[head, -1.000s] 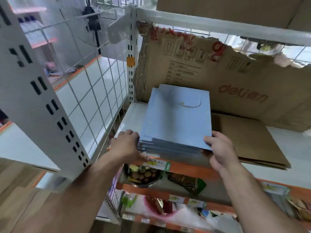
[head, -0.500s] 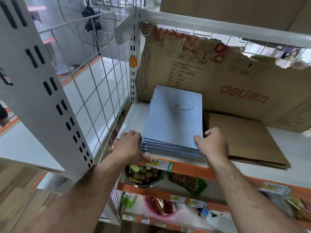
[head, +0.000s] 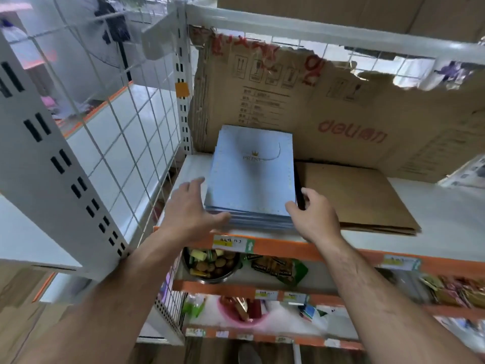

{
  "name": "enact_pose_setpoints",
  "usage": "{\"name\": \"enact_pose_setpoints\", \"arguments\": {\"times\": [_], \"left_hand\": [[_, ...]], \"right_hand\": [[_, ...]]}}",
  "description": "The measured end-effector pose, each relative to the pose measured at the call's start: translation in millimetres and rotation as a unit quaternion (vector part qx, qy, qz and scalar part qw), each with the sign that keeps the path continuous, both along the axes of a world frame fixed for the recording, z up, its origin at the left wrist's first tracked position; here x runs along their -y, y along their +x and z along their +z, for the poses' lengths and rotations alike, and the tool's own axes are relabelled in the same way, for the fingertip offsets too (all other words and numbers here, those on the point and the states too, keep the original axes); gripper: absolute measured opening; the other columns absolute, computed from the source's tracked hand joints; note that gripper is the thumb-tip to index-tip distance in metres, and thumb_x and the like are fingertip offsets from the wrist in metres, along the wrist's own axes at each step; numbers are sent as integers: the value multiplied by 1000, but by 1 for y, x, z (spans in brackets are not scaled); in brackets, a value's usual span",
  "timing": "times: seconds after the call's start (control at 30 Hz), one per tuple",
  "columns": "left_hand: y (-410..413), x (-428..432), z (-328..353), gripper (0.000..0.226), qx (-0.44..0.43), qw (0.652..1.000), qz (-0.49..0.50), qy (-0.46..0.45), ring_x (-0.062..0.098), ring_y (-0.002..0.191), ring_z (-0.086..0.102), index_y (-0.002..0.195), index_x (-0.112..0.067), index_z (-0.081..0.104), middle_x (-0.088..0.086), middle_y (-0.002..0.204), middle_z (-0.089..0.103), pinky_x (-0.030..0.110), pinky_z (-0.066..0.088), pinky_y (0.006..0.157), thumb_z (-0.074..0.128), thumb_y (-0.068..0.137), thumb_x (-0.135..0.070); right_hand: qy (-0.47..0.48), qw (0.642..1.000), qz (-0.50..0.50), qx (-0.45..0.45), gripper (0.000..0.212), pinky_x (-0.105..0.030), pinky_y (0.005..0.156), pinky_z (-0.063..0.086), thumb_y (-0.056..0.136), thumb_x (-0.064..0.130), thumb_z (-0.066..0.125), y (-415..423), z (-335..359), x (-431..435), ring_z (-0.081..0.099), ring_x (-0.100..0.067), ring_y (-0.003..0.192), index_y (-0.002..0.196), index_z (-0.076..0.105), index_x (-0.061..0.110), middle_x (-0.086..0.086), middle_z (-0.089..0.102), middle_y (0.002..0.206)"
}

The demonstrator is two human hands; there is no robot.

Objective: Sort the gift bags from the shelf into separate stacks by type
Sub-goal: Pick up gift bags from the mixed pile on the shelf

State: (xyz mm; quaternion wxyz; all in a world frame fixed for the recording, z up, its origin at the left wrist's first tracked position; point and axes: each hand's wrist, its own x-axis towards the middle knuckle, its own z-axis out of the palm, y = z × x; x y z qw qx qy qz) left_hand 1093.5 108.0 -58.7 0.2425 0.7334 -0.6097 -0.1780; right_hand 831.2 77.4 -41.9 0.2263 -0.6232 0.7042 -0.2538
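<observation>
A single wide-angle camera sits on the person's head and looks forward and down into a shelf at close range. Both forearms run in from the bottom edge, the left hand from 7 o'clock and the right hand from 5 o'clock, meeting at the stack of blue bags near the middle. A wire side panel fills 9 to 10 o'clock, a cardboard sheet 12 to 2 o'clock, and lower shelves 6 o'clock. Straight lines bow toward the edges.
</observation>
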Motion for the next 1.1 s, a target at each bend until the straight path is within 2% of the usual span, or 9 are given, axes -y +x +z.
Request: {"name": "enact_pose_setpoints", "arguments": {"times": [0.13,0.3,0.37,0.47,0.6,0.87,0.97,1.03,1.1], "left_hand": [[-36,-12,17,81,28,986,-74,-144,27,133,39,141,-19,52,3,140,51,39,31,110,56,74,-64],[-106,-41,0,52,80,949,-224,-208,26,110,59,116,-12,71,4,112,71,40,41,101,64,80,-49],[-136,-65,-9,47,77,942,-275,-174,23,115,52,119,-17,70,1,117,69,41,39,101,67,82,-46],[-181,-94,-28,52,104,927,-347,-102,27,125,47,125,-24,66,-2,127,64,47,40,107,61,82,-53],[-246,-123,-47,57,115,902,-414,-32,26,123,48,125,-26,66,-5,125,64,49,43,105,54,80,-58],[-409,-190,-54,57,126,870,-475,26,10,133,30,141,-42,50,-20,144,48,36,31,112,57,88,-63],[-476,-210,-51,59,111,863,-491,30,8,137,25,143,-44,46,-22,147,43,36,25,116,57,88,-64],[-520,-218,-45,59,100,853,-512,16,10,139,26,142,-42,48,-20,148,44,36,22,118,57,89,-63],[-557,-224,-38,58,100,840,-534,14,9,140,25,143,-40,48,-19,148,44,33,20,118,58,89,-61]], "right_hand": [[-41,999,-28,7,58,-38,106,44,92,43,61,-19,0,-43,50,-17,129,145,50,22,2,51,144],[-22,997,-68,27,48,-31,99,46,90,43,66,-61,-12,-123,51,-7,118,135,58,26,7,58,131],[9,996,-84,23,46,-26,95,42,90,42,67,-84,-23,-161,50,-4,115,133,59,27,9,58,129],[42,991,-123,27,45,-30,101,45,90,40,67,-118,-40,-214,52,-9,122,133,60,28,9,59,132],[60,980,-182,52,38,-32,101,47,88,40,70,-166,-58,-275,53,-6,119,125,62,37,16,58,124],[85,962,-246,83,42,-30,100,48,89,46,65,-298,-77,-372,51,-1,118,129,59,38,20,55,126],[88,954,-272,90,41,-21,96,44,91,46,64,-358,-71,-403,51,2,117,131,57,39,22,52,131],[84,945,-301,96,40,-8,83,36,91,46,64,-396,-67,-417,52,9,102,130,57,41,24,51,128],[77,936,-329,103,39,-5,76,31,91,44,66,-428,-63,-427,52,10,95,129,58,41,25,51,122]]}}
